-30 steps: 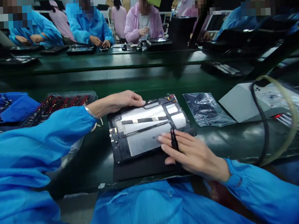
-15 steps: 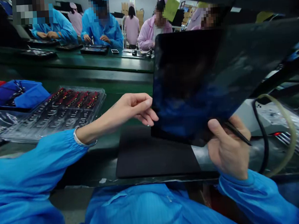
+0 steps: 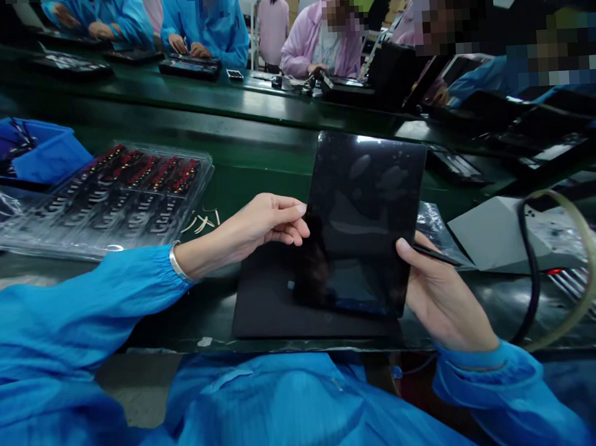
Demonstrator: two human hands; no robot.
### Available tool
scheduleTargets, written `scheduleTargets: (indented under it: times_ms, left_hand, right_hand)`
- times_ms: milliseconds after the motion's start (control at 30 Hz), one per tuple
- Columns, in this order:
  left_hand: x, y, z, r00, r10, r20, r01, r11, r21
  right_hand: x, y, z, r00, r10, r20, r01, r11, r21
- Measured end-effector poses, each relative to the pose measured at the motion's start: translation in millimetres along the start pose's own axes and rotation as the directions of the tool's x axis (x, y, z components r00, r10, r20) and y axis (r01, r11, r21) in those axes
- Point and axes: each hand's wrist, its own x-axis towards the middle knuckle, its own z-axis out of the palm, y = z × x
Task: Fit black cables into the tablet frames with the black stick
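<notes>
We sit at a dark green bench with a black mat lying at its near edge, right in front of us. Toward the left edge we see a clear tray of small red and black parts, with a blue bin behind it near the far left. To the right of the mat lie a crinkled plastic bag and, beyond it near the right edge, a grey box with a black cable looping past it.
</notes>
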Motion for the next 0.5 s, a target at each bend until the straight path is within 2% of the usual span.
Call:
scheduleTargets:
  times_ms: [167,333,500]
  left_hand:
    - [3.3,-1.7,-0.9,1.000,-0.018,-0.001,0.018,1.000,-0.017]
    - [4.2,-0.8,0.8,0.998,-0.050,-0.025,0.049,0.998,-0.039]
    - [4.7,-2.6,1.1,0.998,-0.053,-0.029,0.051,0.997,-0.051]
  right_hand:
    - [0.5,1.4,0.2,0.999,0.006,0.039,-0.007,0.999,0.041]
    - [3.8,3.6,0.1,1.000,0.012,0.023,-0.012,0.999,0.032]
    - [5.5,5.6,-1.3,0.998,-0.009,0.063,0.009,1.000,-0.001]
